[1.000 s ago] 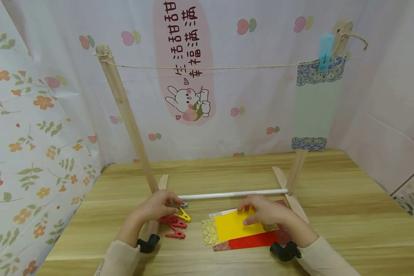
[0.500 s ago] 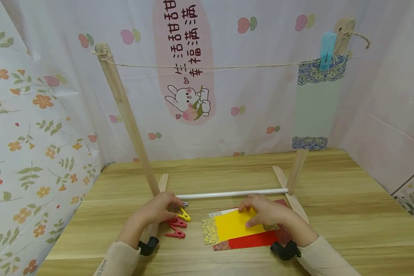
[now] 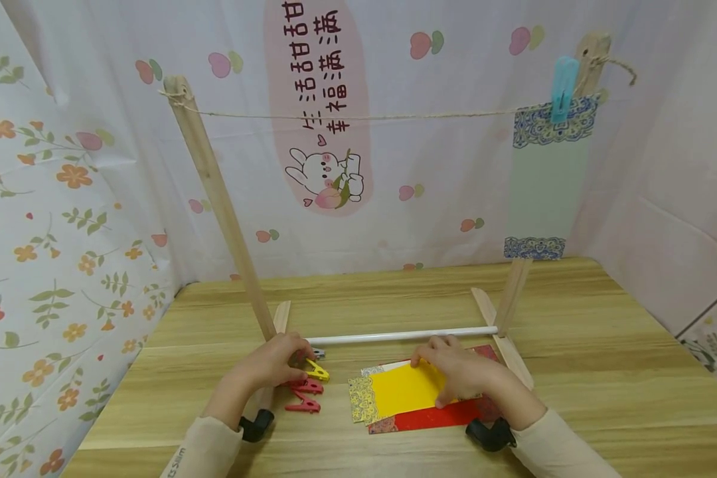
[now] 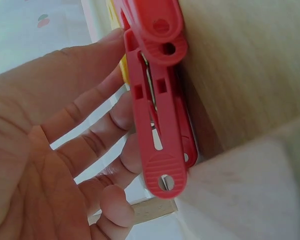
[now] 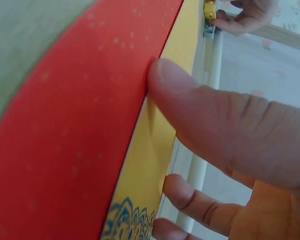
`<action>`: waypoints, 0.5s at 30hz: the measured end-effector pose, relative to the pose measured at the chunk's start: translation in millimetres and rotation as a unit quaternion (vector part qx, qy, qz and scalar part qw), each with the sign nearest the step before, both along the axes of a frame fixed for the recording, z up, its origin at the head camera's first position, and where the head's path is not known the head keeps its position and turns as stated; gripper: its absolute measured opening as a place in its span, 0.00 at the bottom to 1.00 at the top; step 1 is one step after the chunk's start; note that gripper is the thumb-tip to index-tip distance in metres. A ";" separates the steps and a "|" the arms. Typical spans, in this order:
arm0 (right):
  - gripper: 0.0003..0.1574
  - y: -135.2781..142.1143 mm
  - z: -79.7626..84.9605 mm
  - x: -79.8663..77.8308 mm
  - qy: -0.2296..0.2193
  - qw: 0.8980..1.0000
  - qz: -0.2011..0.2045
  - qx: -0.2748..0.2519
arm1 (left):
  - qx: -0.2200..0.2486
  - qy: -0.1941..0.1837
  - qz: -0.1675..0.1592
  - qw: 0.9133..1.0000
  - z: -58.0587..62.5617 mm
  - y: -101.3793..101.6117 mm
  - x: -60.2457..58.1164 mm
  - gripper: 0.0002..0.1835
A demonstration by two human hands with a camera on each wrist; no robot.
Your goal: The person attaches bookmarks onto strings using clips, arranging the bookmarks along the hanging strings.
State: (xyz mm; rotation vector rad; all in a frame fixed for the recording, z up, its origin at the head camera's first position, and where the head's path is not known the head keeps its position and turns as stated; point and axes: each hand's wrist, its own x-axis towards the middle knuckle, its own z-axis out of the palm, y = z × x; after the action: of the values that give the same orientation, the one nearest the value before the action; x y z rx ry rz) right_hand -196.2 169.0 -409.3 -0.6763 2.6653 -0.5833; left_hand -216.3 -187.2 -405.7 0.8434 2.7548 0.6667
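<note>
My left hand (image 3: 275, 364) is at the cluster of clothespins on the table, thumb and index finger pinching a yellow clothespin (image 3: 318, 373). Several red clothespins (image 4: 162, 135) lie beside it, close under the palm. A grey clothespin (image 3: 318, 353) sits just behind, partly covered by the fingers. To the right, a yellow card (image 3: 403, 392) with patterned ends rests on a red card (image 3: 436, 417) and a whitish one. My right hand (image 3: 463, 368) spans the yellow card, thumb at its near edge (image 5: 172, 82) and fingertips at the far edge, and covers its right end.
Twine (image 3: 358, 118) runs between a left wooden post (image 3: 215, 192) and a right one (image 3: 514, 299). A blue clothespin (image 3: 564, 86) holds a pale green card (image 3: 544, 192) on it, near the right post. A white rod (image 3: 394, 336) joins the posts low, behind the cards.
My left fingers have settled around the yellow clothespin. The right thumb has moved from the yellow card's face to its near edge, and that hand now spans the card.
</note>
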 end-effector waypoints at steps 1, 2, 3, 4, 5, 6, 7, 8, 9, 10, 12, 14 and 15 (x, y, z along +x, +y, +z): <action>0.35 -0.2 -0.5 0.1 0.003 1.000 0.001 0.006 | 0.002 0.000 -0.001 1.000 0.3 -0.3 0.1 0.10; 0.35 -0.4 -0.9 0.1 0.005 1.000 0.001 0.010 | 0.003 -0.001 -0.002 1.000 0.6 -0.7 0.3 0.09; 0.35 -0.5 -1.1 0.1 0.007 1.000 0.001 0.014 | 0.005 -0.006 0.000 1.000 0.9 -0.9 0.8 0.09; 0.36 -0.6 -1.1 0.4 0.010 1.000 0.000 0.019 | 0.008 -0.010 0.001 1.000 1.2 -1.1 1.3 0.10; 0.36 -0.6 -1.1 0.3 0.013 1.000 0.000 0.023 | 0.010 -0.014 0.002 1.000 1.5 -1.3 2.0 0.10; 0.37 -0.6 -1.0 0.4 0.016 1.000 -0.001 0.027 | 0.012 -0.017 0.004 1.000 1.3 -1.5 2.3 0.10; 0.38 -0.7 -0.6 0.6 0.018 0.999 -0.001 0.028 | 0.014 -0.020 0.006 1.000 1.4 -1.7 3.0 0.10; 0.38 -0.8 -0.1 1.0 0.019 0.999 -0.004 0.029 | 0.017 -0.024 0.010 1.000 1.5 -1.8 3.8 0.11; 0.38 -1.0 0.4 1.3 0.020 0.999 -0.006 0.031 | 0.019 -0.026 0.013 0.999 1.8 -1.6 4.5 0.11; 0.38 -1.3 0.7 1.7 0.019 0.999 -0.009 0.032 | 0.021 -0.027 0.016 0.999 1.6 -1.5 5.2 0.11; 0.38 -2.0 1.0 2.2 0.020 0.999 -0.012 0.034 | 0.026 -0.028 0.020 0.999 1.8 -1.7 6.2 0.11; 0.38 -2.7 1.2 2.3 0.019 0.999 -0.015 0.036 | 0.032 -0.028 0.023 0.999 2.6 -1.7 7.3 0.11; 0.38 -3.0 1.3 2.3 0.020 0.999 -0.016 0.037 | 0.034 -0.027 0.024 0.999 2.7 -1.8 7.4 0.11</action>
State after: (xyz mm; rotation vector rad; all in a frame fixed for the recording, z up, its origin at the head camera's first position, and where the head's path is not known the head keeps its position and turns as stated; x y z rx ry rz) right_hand -193.9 166.1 -408.0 -0.6320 2.7240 -0.4810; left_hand -208.9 -189.0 -402.9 0.7638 2.7245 0.7855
